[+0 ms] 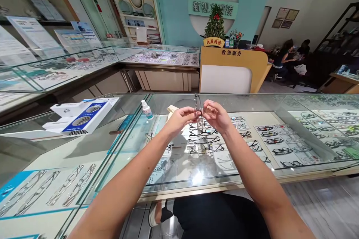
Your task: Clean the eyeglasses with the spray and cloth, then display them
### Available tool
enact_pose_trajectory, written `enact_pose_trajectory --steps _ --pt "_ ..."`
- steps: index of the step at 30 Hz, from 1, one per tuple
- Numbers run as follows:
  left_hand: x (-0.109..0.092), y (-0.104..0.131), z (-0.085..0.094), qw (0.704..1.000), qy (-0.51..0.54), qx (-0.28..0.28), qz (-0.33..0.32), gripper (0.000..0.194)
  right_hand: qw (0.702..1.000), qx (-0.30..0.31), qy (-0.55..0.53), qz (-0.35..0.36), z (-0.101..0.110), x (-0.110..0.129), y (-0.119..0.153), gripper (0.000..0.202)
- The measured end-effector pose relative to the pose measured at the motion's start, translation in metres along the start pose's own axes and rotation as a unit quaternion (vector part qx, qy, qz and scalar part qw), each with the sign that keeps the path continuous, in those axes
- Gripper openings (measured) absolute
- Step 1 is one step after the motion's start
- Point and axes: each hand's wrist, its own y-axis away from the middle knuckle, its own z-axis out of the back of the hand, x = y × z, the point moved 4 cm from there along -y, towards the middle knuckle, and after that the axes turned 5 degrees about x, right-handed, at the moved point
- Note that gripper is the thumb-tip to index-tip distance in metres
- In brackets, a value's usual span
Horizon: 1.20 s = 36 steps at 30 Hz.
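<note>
Above the glass counter I hold a pair of thin-framed eyeglasses [198, 101] turned on its side, one lens up and the other down. My left hand [182, 118] pinches it near the middle with thumb and fingers. Curled fingers of my right hand [215, 115] close on it from the other side; their exact contact is partly hidden. Beside my left hand lies a pale cloth [171, 109] on the glass. Further left stands a small white spray bottle [147, 109] with a blue label.
Under the glass countertop [196, 185], several rows of eyeglasses [203, 140] lie on display. A white and blue cardboard display [84, 118] stands on the left. Beyond are another glass showcase [165, 58] and a yellow cashier desk [232, 68]. Two people [286, 58] sit far right.
</note>
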Motion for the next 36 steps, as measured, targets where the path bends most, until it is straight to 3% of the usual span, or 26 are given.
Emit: enact_pose_trajectory --steps 4,7,10,13,19,36 --pt "-0.006 0.002 0.001 0.999 -0.029 -0.019 -0.024 0.05 0.997 0.04 0.058 0.035 0.005 0.004 -0.001 0.029" --pt "-0.006 0.001 0.005 0.999 -0.023 -0.037 -0.028 0.051 0.992 0.025 0.103 0.064 0.016 0.005 -0.005 0.031" --pt "-0.004 -0.001 0.01 0.998 -0.018 -0.053 -0.027 0.055 0.983 0.008 0.177 0.04 0.026 0.0 -0.01 0.023" --pt "-0.003 -0.002 0.01 0.997 -0.032 -0.056 -0.034 0.053 0.975 0.039 0.219 0.006 0.026 -0.009 -0.012 0.023" --pt "-0.006 0.002 0.009 0.995 -0.068 -0.063 -0.048 0.049 0.974 0.052 0.219 0.017 0.022 -0.013 -0.01 0.023" --pt "-0.009 0.0 0.011 0.991 -0.109 -0.049 -0.064 0.059 0.982 0.075 0.163 -0.05 0.028 -0.017 -0.012 0.042"
